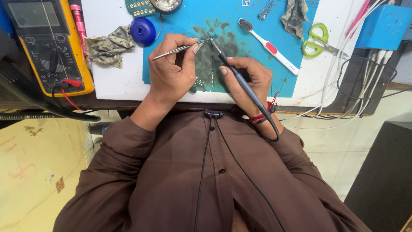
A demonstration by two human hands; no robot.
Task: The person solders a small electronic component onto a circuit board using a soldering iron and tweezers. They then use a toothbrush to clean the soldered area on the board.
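My left hand (171, 68) pinches thin metal tweezers (171, 51), their tips reaching a small part on the stained blue work mat (257, 68). My right hand (249, 79) grips a dark soldering iron (240, 81) like a pen, its tip meeting the tweezers' tips near the mat's middle. The iron's black cable runs back over my right wrist, which wears a red thread band. A small board lies partly hidden under my hands at the mat's near edge.
A yellow multimeter (47, 43) with leads lies at the left. A crumpled rag (107, 45), a blue round tin (143, 31), a white and red toothbrush (270, 47), green scissors (317, 41), a blue box (384, 25) and white cables surround the mat.
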